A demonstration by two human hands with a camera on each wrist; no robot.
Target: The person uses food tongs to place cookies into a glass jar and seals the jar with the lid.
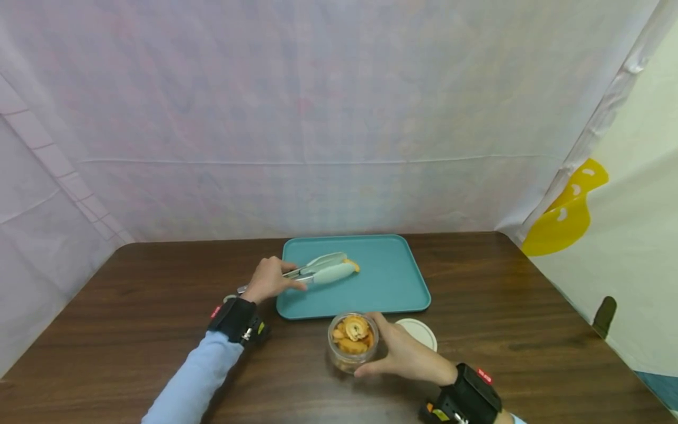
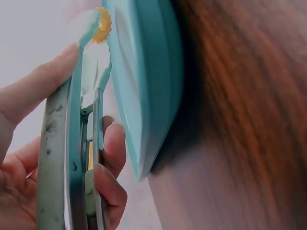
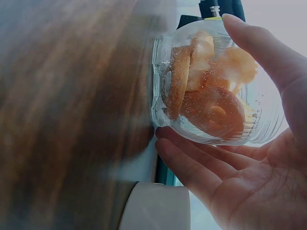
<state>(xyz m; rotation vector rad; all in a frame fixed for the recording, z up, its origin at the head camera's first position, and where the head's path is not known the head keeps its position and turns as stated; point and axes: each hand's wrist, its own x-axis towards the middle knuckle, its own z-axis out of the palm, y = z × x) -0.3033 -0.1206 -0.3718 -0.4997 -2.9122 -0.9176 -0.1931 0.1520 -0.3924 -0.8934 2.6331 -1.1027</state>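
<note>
My left hand grips a pair of tongs with metal arms and pale green tips. Between those tips is a golden cookie with a ridged edge, close over the teal tray. In the left wrist view, the thumb lies along one arm of the tongs and curled fingers hold the other. Thumb and fingers of my right hand wrap the side of a clear glass jar, which stands upright and lidless on the table. Several cookies fill it, some round and browned.
A white round lid lies on the brown wooden table, right of the jar and just in front of the tray. Pale cloth hangs behind the table's back edge, with more cloth at both sides.
</note>
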